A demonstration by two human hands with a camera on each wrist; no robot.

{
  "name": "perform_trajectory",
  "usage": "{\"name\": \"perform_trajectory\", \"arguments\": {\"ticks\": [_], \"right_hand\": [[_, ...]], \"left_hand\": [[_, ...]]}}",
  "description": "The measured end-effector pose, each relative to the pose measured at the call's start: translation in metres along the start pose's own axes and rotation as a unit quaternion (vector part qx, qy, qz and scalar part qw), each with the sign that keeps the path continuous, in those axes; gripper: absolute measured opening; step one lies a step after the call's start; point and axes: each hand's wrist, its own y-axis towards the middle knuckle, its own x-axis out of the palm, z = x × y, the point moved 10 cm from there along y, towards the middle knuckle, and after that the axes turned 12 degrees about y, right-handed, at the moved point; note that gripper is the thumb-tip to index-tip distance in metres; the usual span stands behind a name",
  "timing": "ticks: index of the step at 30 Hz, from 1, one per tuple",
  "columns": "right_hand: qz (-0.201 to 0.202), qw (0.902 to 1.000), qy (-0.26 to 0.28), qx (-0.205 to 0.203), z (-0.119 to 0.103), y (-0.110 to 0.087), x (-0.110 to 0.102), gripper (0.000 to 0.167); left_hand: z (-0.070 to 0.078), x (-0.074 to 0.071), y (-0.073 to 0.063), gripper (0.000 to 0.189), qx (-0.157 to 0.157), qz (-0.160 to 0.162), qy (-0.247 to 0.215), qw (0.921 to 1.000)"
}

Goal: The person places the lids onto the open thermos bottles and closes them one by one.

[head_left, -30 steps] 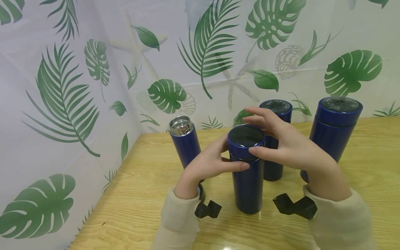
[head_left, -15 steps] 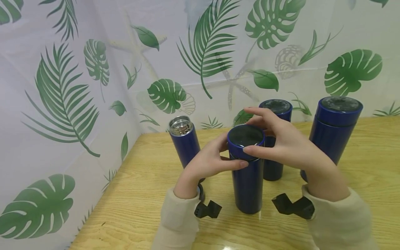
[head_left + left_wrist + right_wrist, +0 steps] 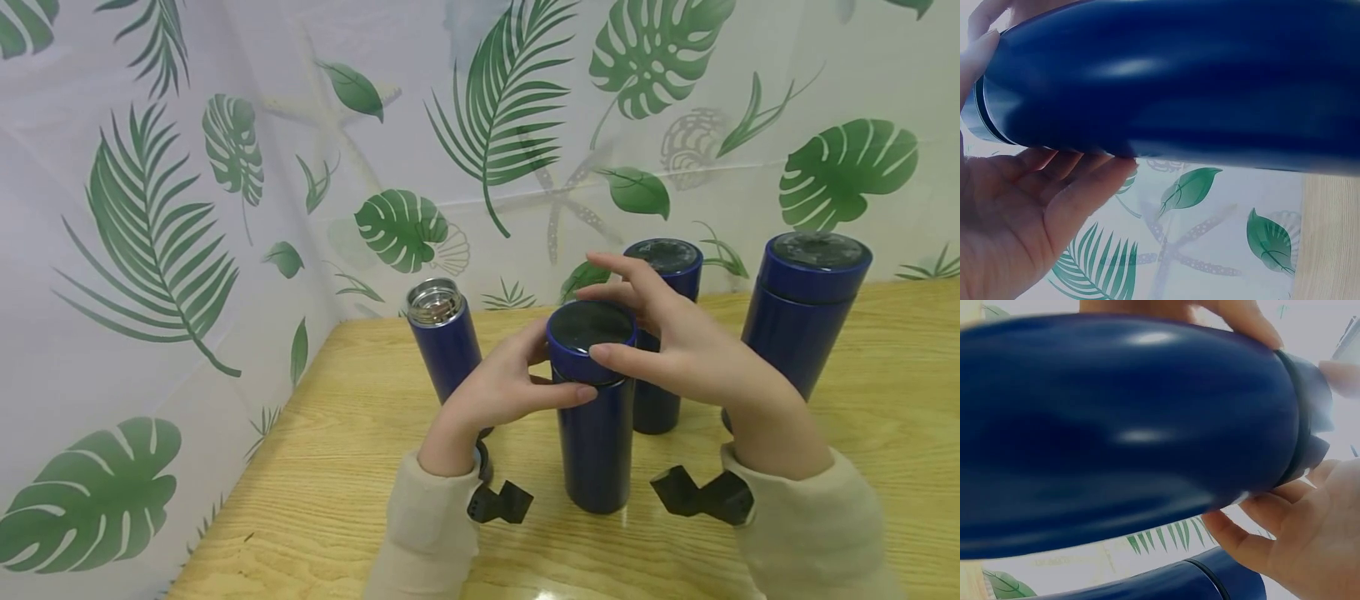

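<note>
A dark blue thermos bottle (image 3: 596,450) stands upright on the wooden table, with a blue lid (image 3: 573,364) with a glossy black top on it. My left hand (image 3: 506,379) grips the bottle just below the lid, thumb across the front and fingers behind. Around the lid curves my right hand (image 3: 678,342), thumb at its front edge and fingers at the far side. In the left wrist view the bottle body (image 3: 1179,81) crosses the top, with the left thumb and fingers at its neck. The right wrist view shows both hands near the seam below the lid.
Back left stands an uncapped thermos (image 3: 446,350) with a bare steel mouth. Two lidded blue thermoses, one behind the right hand (image 3: 660,408) and one farther right (image 3: 798,325), stand near the leaf-print backdrop (image 3: 517,108). A dark round rim (image 3: 483,462) shows behind the left wrist.
My right hand has shifted slightly left around the lid, its thumb sliding along the front edge and its fingers changing position. The left hand and the bottle stay in place.
</note>
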Motion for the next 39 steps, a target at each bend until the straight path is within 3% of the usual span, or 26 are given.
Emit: {"name": "perform_trajectory", "arguments": {"ticks": [5,13,16,21,27,31,35,39], "right_hand": [[0.016,0.9997,-0.018,0.008,0.002,0.001,-0.001,0.071],[0.056,0.9932,-0.088,0.052,0.01,0.006,-0.004,0.078],[0.046,0.9949,-0.077,0.048,0.009,0.005,-0.003,0.074],[0.013,0.9996,-0.014,0.022,0.003,0.001,-0.001,0.067],[-0.008,0.9998,0.014,-0.01,-0.001,0.0,-0.001,0.066],[-0.002,0.9999,0.013,-0.009,0.0,0.001,-0.001,0.067],[0.023,0.9994,-0.018,0.019,0.004,0.001,-0.005,0.069],[0.043,0.9965,-0.059,0.041,0.008,0.003,-0.006,0.071]], "left_hand": [[0.011,-0.001,-0.003,0.06,-0.004,0.001,0.006,1.0],[0.009,-0.001,-0.003,0.059,-0.008,0.003,0.011,0.9999],[0.004,0.0,-0.001,0.06,-0.001,0.0,0.009,1.0],[-0.013,0.001,0.004,0.063,0.006,-0.002,0.006,1.0],[-0.017,-0.001,0.004,0.062,0.008,-0.002,0.006,0.9999],[-0.017,-0.001,0.004,0.062,0.009,0.001,0.01,0.9999],[-0.017,-0.001,0.004,0.062,0.003,0.003,0.01,0.9999],[-0.005,-0.002,0.001,0.061,-0.001,0.004,0.015,0.9999]]}}
